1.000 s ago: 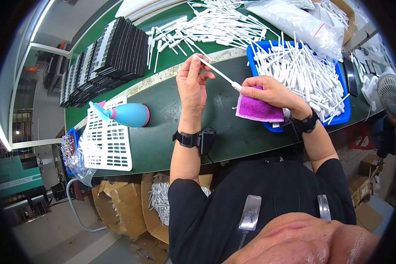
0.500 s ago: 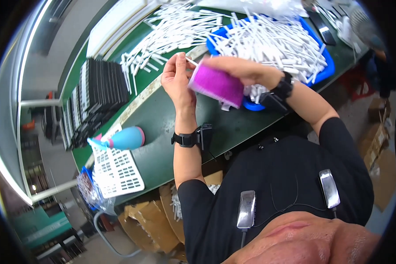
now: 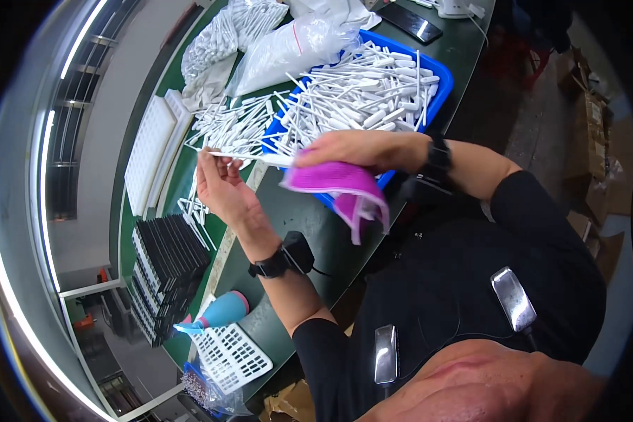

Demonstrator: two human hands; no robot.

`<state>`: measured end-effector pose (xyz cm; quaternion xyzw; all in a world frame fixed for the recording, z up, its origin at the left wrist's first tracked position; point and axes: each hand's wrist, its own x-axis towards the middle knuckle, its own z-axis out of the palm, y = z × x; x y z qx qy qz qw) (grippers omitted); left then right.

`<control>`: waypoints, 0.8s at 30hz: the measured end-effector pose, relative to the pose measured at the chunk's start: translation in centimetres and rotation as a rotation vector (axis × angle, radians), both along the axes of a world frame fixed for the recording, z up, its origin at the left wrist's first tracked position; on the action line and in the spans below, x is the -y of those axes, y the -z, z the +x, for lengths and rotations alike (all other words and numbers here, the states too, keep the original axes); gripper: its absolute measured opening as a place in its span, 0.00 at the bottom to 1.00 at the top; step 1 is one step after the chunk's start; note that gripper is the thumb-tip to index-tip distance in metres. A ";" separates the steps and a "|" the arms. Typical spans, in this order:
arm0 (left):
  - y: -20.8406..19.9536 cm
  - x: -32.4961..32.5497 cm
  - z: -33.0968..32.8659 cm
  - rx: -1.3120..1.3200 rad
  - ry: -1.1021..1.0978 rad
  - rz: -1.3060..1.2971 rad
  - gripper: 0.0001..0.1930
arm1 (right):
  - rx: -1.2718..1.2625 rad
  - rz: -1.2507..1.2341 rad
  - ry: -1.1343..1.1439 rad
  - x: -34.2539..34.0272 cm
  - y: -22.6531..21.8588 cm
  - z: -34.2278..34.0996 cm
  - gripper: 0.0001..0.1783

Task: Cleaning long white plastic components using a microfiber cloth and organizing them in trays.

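Stretched between my hands is a white plastic stick [image 3: 250, 157], thin at one end and thicker at the other. My left hand [image 3: 225, 188] pinches its thin end between thumb and finger. My right hand [image 3: 362, 149] is closed on a magenta cloth [image 3: 330, 179], which wraps the stick's thick end and hangs down in a loose fold. Just beyond the right hand stands a blue tray [image 3: 439, 77], heaped with similar white sticks [image 3: 373, 88]. More loose sticks [image 3: 235, 126] lie on the green table beyond my left hand.
Black slotted racks [image 3: 169, 260] are stacked at the left, beside a blue spray bottle [image 3: 221, 309] and a white perforated basket [image 3: 239, 359]. Plastic bags [image 3: 288, 53] and white foam trays [image 3: 151, 148] lie at the back. A dark phone [image 3: 409, 23] rests beyond the tray.
My hands have moved apart, exposing more of the stick between them. The cloth, earlier broad and flat, now hangs folded. The view has shifted, showing more of the table's far end.
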<state>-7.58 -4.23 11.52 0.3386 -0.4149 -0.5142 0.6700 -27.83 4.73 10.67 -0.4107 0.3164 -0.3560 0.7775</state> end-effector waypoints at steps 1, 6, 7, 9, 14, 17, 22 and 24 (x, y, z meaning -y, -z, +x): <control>0.0 0.6 -0.9 0.001 0.009 0.000 0.09 | -0.052 0.024 0.008 -1.2 0.4 -1.5 0.20; 0.9 3.7 -5.9 0.124 0.339 0.135 0.10 | 0.034 0.043 0.259 -7.1 2.7 -7.9 0.20; 1.0 3.7 -8.3 0.140 0.431 0.155 0.10 | 0.525 0.060 0.150 -7.2 3.9 -10.0 0.18; 1.5 3.8 -13.1 0.169 0.589 0.176 0.11 | 1.009 0.066 0.035 -8.3 4.6 -12.4 0.17; 4.8 5.4 -19.1 0.323 0.743 0.240 0.12 | 1.050 0.188 0.628 -10.2 6.5 -14.3 0.16; 5.1 5.3 -19.1 0.367 0.581 0.070 0.12 | 0.773 0.262 0.906 -10.1 7.5 -14.9 0.18; 3.2 4.2 -10.5 0.379 0.439 -0.019 0.12 | 0.794 0.149 0.711 -8.4 3.1 -13.6 0.20; 4.2 4.7 -4.5 0.494 0.292 -0.001 0.13 | 0.820 0.084 0.653 -7.5 3.0 -12.0 0.20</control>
